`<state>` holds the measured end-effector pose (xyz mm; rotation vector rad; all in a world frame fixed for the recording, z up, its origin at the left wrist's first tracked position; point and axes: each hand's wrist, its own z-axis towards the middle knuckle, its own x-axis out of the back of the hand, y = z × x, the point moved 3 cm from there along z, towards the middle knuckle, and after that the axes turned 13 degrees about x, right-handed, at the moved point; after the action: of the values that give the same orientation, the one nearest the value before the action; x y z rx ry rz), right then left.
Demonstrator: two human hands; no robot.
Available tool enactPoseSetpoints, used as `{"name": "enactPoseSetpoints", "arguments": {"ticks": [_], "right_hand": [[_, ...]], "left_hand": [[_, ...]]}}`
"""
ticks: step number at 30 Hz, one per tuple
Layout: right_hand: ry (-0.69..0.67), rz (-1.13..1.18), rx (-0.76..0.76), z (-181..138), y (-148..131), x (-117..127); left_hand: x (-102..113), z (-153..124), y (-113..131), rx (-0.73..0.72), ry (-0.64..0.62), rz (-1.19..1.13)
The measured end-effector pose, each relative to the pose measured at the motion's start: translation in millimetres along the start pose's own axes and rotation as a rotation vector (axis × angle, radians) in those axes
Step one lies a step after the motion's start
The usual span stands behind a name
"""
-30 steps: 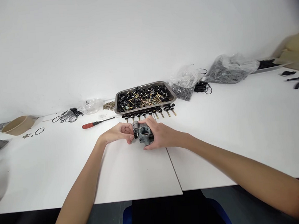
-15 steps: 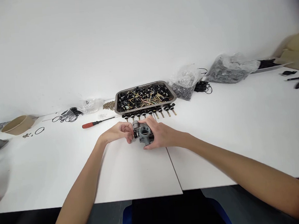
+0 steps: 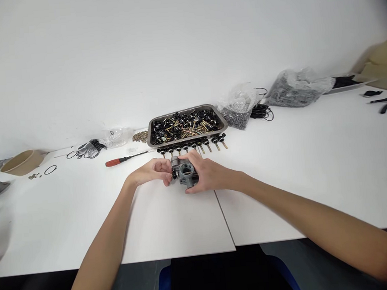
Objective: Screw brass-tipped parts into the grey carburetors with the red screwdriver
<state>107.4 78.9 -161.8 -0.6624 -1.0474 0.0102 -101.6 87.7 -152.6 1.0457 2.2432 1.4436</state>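
White tabletop (image 3: 173, 227) is running along a pale wall (image 3: 139, 55). Right hand (image 3: 209, 173) is grasping the grey metal part (image 3: 186, 169) around its side, probably bracing it, while left hand (image 3: 158, 171) is apparently pinching the black fitting (image 3: 175, 175) on it. Tray (image 3: 150, 135) and rod row (image 3: 215, 140) are sitting just beyond, likely for easy reach.
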Motion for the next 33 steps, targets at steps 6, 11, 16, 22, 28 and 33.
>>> {"name": "enactPoseSetpoints", "arguments": {"ticks": [6, 11, 16, 22, 28, 33], "right_hand": [[-0.001, -0.009, -0.002, -0.3, -1.1, 0.7], [-0.013, -0.015, -0.013, 0.0, -1.6, 0.9], [-0.010, 0.000, -0.009, 0.0, -1.1, 0.8], [0.001, -0.004, -0.005, -1.0, -1.9, 0.9], [0.001, -0.003, 0.004, -0.8, -2.1, 0.8], [0.004, -0.017, 0.002, -0.3, -1.8, 0.7]], "left_hand": [[-4.2, -1.8, 5.1, 0.021, 0.015, 0.029], [-4.6, -4.4, 7.7, 0.031, 0.032, 0.066], [-4.9, -8.2, 10.5, 0.031, 0.061, 0.077], [-9.6, -12.9, 15.8, 0.081, 0.081, 0.090], [-10.9, -16.2, 18.3, 0.090, 0.048, 0.132], [-9.0, -19.4, 19.4, 0.081, 0.009, 0.178]]}}
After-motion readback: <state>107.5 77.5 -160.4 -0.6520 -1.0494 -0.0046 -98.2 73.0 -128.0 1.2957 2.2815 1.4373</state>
